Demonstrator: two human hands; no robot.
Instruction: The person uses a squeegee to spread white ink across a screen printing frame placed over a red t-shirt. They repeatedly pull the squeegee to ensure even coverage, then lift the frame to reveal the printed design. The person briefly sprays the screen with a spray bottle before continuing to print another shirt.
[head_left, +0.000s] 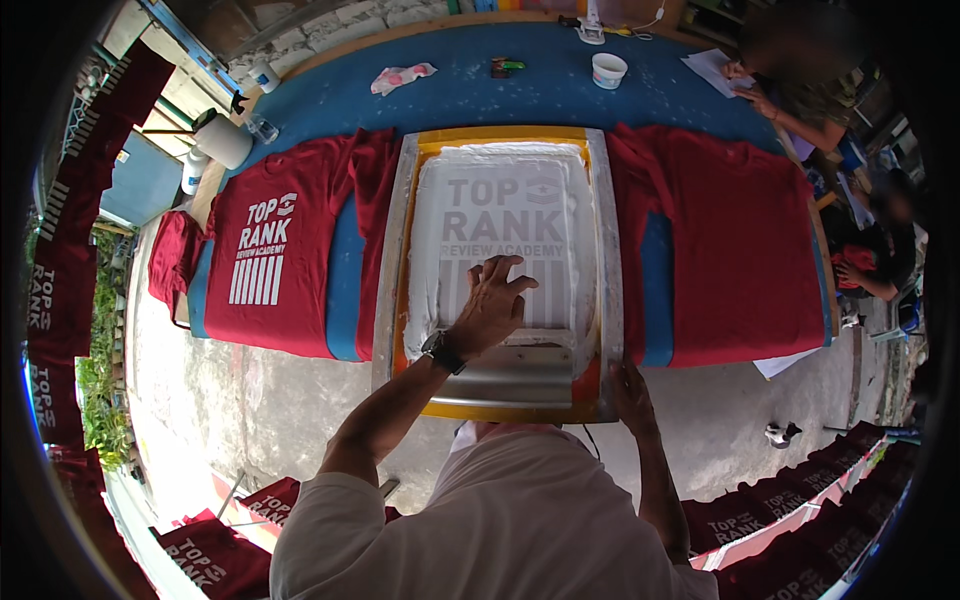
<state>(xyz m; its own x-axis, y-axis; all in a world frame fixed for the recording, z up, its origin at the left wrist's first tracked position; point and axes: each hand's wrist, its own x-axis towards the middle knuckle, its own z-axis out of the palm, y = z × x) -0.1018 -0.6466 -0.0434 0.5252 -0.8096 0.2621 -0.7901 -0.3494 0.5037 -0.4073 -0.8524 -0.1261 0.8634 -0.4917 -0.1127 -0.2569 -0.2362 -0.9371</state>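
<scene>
A screen-printing frame (393, 250) with yellow tape and a metal border lies over a dark red shirt (645, 180) on the blue table. White ink coats the mesh (470, 165), and a lettered stencil design shows through. Across the frame's near end rests a wide metal squeegee (505, 375). My left hand (492, 305), with a black watch on the wrist, is above the mesh just beyond the squeegee, its fingers spread and bent, holding nothing. At the near right corner, my right hand (630, 395) grips the frame's side; part of its fingers is hidden.
A printed red shirt (275, 240) lies to the left, a plain one (740, 250) to the right. Farther back are a white tub (608, 70), a stained cloth (403, 78) and a white jug (222, 140). Another person (805, 110) handles papers at the far right.
</scene>
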